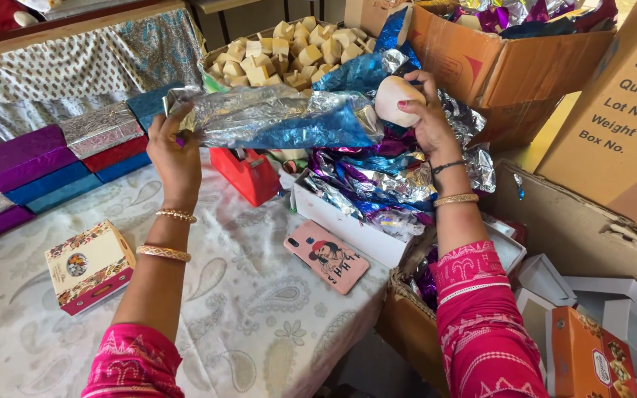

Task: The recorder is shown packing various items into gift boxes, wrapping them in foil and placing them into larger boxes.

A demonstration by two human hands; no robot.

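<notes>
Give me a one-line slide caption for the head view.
Left hand holds a blue-and-silver foil sheet while right hand grips a pale round ball above a foil-filled box.

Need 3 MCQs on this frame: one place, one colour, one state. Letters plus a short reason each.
1. Where does the pink phone with a cartoon case lie?
A. on the paisley tablecloth, near the table's edge
B. inside the cardboard box
C. on the stacked boxes

2. What colour is the tape dispenser below the foil?
A. green
B. red
C. white

3. What is the right hand doing?
A. resting flat on the table
B. holding the phone
C. holding a pale round soap-like piece against the foil

Answers:
1 A: the phone lies flat on the cloth beside the white tray of wrappers.
2 B: its body is plainly red.
3 C: the fingers curl round the pale piece, while the left hand pinches the far end of the silver-and-blue foil sheet.
</notes>
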